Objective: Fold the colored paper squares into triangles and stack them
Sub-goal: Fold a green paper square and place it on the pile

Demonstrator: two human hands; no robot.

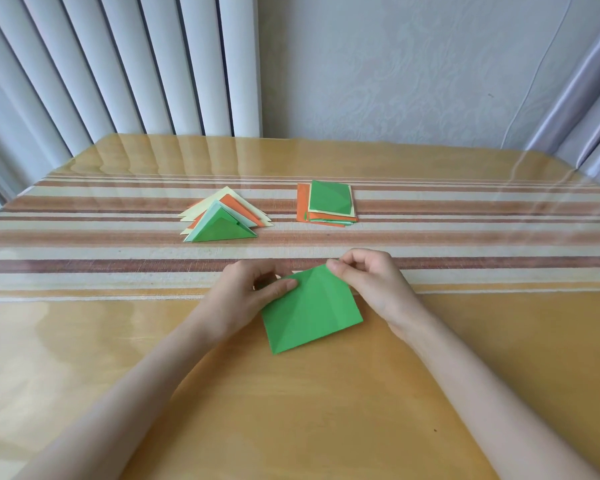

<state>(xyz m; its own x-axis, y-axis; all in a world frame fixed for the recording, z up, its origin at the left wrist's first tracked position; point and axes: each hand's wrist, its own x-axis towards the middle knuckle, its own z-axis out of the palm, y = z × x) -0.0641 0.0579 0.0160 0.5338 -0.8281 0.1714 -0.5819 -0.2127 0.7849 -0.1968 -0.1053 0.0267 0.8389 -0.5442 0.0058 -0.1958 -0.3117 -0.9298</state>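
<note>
Both hands, left and right, pinch the green paper square between them.

Table, striped runner, triangle stack, square stack

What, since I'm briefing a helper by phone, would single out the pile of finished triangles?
Find the striped cloth across the wooden table. Two paper piles lie along it; the triangle pile is the left one. Its sheets are pointed, green one on top, while the right pile is flat squares.
</note>
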